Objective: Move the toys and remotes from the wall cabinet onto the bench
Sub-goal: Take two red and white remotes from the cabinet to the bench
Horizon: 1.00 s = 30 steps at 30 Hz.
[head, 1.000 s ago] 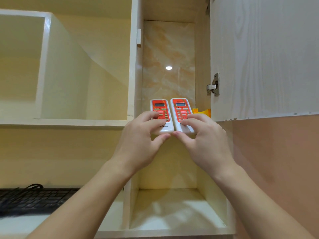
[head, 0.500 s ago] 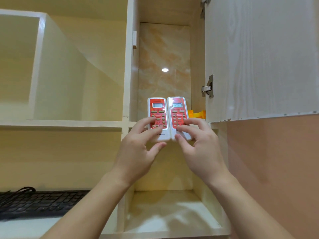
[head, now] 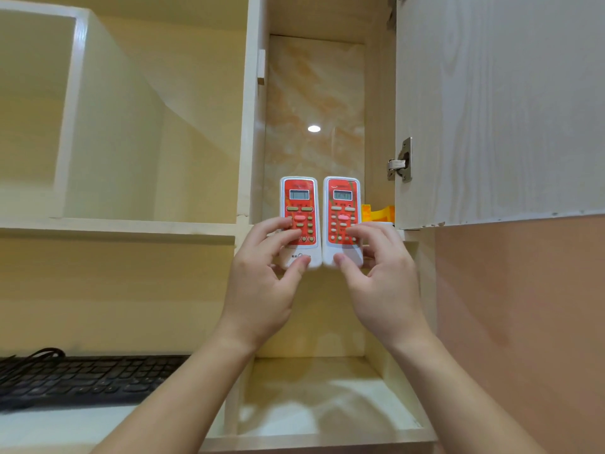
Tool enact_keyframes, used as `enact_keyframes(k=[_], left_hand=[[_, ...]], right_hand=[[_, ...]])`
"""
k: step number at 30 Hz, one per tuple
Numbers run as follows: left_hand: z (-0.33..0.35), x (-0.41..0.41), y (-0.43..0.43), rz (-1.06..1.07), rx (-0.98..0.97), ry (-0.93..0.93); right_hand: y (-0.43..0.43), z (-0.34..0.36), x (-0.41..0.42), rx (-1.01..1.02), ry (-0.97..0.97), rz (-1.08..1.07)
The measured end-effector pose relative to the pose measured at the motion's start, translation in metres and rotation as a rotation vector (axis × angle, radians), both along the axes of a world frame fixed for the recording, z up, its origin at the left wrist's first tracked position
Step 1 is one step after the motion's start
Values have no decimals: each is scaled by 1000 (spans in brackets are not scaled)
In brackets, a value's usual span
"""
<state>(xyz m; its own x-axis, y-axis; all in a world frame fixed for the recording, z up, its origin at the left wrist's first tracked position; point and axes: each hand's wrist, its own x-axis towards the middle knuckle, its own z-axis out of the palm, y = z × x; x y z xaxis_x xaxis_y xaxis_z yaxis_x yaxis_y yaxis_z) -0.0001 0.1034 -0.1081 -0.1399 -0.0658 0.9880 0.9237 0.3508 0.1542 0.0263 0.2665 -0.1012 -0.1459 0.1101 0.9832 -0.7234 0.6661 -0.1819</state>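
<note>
At the far left a black keyboard (head: 82, 378) lies on the white worktop (head: 49, 430), below an open shelf (head: 114, 224). The left hand (head: 262, 286) reaches up to the front of the cabinet (head: 252, 126) and holds the left remote (head: 299, 204), with its thumb at the white lower end and its fingers curled over the buttons. This remote stands upright, its red face and small screen towards the camera. Just beside it, the two edges almost touching, the right remote (head: 342, 201) stands the same way. The right hand (head: 386, 286) pinches it in the same manner, thumb at the bottom and fingers across the lower buttons. Behind the right remote, on the cabinet's floor, part of a yellow toy (head: 381, 213) shows. Right of that hangs the open door (head: 491, 109) with its metal hinge (head: 401, 160).
</note>
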Motion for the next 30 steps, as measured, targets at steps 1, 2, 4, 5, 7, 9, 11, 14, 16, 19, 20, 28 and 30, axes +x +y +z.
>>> enact_keyframes(k=[1, 2, 4, 5, 7, 9, 11, 14, 16, 19, 20, 28, 30], left_hand=[[0, 0, -1, -9, 7, -6], [0, 0, -1, -11, 13, -12], [0, 2, -2, -3, 20, -14], [0, 2, -3, -3, 24, -14], [0, 3, -5, -15, 28, -22], [-1, 3, -6, -37, 27, -40], [-2, 3, -9, -78, 40, -80], [-5, 4, -12, -146, 65, -122], [-7, 5, -14, -220, 97, -161], [-11, 10, -16, -365, 132, -255], [-12, 11, -18, -390, 139, -270], [-26, 24, -35, -466, 142, -294], [-28, 31, -39, -472, 137, -292]], right_hand=[[0, 0, 0, -10, 0, 1], [0, -1, -1, -18, -3, 3], [-2, -1, -1, -39, -23, 23], [-3, -1, -1, -54, -38, 54], [-5, -1, 3, -85, -79, 116], [-7, -2, 6, -96, -132, 131], [-9, -5, 7, -105, -174, 139], [-16, -8, 11, -122, -186, 181], [-20, -9, 15, -142, -191, 236], [-24, -14, 18, -157, -215, 267], [-26, -16, 19, -162, -220, 263], [-42, -34, 31, -212, -201, 284], [-46, -37, 36, -219, -191, 315]])
